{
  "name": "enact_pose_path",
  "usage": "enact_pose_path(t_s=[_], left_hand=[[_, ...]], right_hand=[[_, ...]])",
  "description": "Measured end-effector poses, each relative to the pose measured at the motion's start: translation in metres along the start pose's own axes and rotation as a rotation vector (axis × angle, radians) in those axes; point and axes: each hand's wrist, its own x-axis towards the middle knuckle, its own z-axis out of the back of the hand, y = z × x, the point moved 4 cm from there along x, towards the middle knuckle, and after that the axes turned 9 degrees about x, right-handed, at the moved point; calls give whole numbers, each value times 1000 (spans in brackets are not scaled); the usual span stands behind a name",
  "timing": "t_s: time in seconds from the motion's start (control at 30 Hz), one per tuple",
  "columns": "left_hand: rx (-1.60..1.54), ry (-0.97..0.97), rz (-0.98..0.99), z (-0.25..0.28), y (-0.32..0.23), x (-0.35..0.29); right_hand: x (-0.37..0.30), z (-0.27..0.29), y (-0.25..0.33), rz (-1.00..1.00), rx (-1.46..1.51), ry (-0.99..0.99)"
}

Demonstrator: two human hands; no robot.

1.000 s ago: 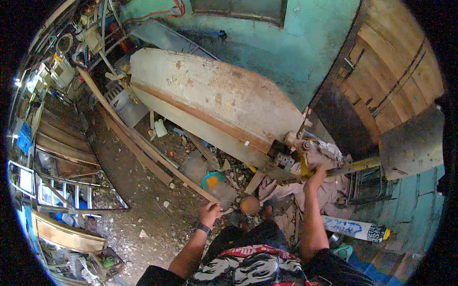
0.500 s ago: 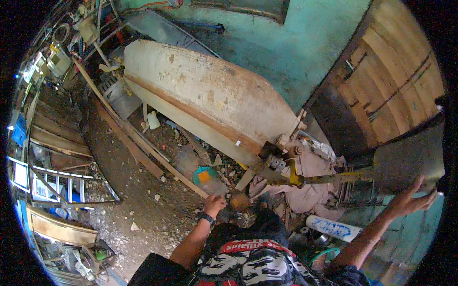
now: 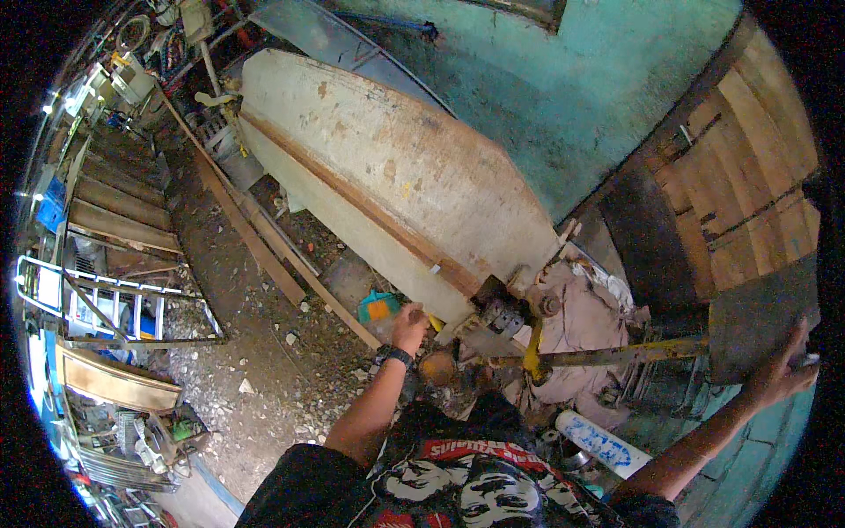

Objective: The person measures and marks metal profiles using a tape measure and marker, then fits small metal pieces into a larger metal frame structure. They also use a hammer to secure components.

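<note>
My left hand [image 3: 410, 329], with a dark watch on its wrist, is closed close by the near corner of a large whitish wooden table-like board [image 3: 370, 167]. A small yellow piece [image 3: 435, 323] shows beside its fingers; whatever they hold is hidden. My right arm stretches far out to the right. There my right hand [image 3: 783, 368] grips the lower edge of a dark flat panel [image 3: 759, 312], with a finger up against its face. Running left from beneath that panel is a worn yellow metal bar [image 3: 616, 354], which meets an upright yellow bracket [image 3: 533, 348] at the board's near end.
A long wooden strip [image 3: 264, 227] lies over the rubble-strewn floor [image 3: 264, 343]. Near my left hand is a teal dustpan-like item [image 3: 378, 306]. Pink cloth [image 3: 576, 321] and a white pipe [image 3: 603, 443] lie front right. A metal ladder frame [image 3: 132, 308] stands left.
My left hand has left the wooden strip's near end and moved up and right toward the board's corner. My right hand stays at the panel's edge. The view has shifted a little.
</note>
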Motion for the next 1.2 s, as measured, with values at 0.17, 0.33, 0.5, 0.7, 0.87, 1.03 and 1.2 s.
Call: enact_pose_path(t_s=[0.17,0.33,0.5,0.7,0.87,1.03,1.2], left_hand=[[189,-74,-125,-18,-37,21],[127,-96,-97,-32,-55,40],[161,-86,-182,-37,-50,60],[85,-67,-187,-39,-48,71],[250,-178,-305,-49,-53,67],[353,-247,-323,-24,-39,78],[415,-158,-300,-44,-71,62]], right_hand=[[11,-71,-23,7,223,180],[16,-131,-47,-170,283,214],[6,-175,-35,-192,257,260],[0,-230,-73,-254,353,358],[-7,-251,-86,-174,141,286],[-26,-281,-83,-329,88,359],[-24,-293,-101,-272,68,368]])
